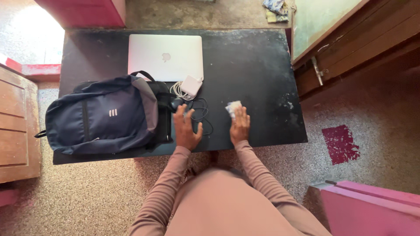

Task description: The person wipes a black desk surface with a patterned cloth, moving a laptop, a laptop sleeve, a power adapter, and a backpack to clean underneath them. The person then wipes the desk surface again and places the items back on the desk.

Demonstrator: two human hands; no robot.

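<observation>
My left hand [187,127] lies flat with fingers spread on the black table [258,74], touching a black cable [202,114] beside a dark mouse [176,103]. My right hand [239,124] presses on a crumpled whitish cloth or tissue [232,107] on the tabletop. A navy backpack [103,116] lies on the table's left part, next to my left hand. Behind it a closed silver laptop [166,56] rests flat, with a white charger [191,85] and coiled white cord at its front right corner.
A wooden cabinet [15,126] stands left of the table. Wooden door and frame [345,43] are at the right. Pink furniture [372,209] sits at lower right, a red piece [83,12] at top left. The floor [341,144] is speckled with a red patch.
</observation>
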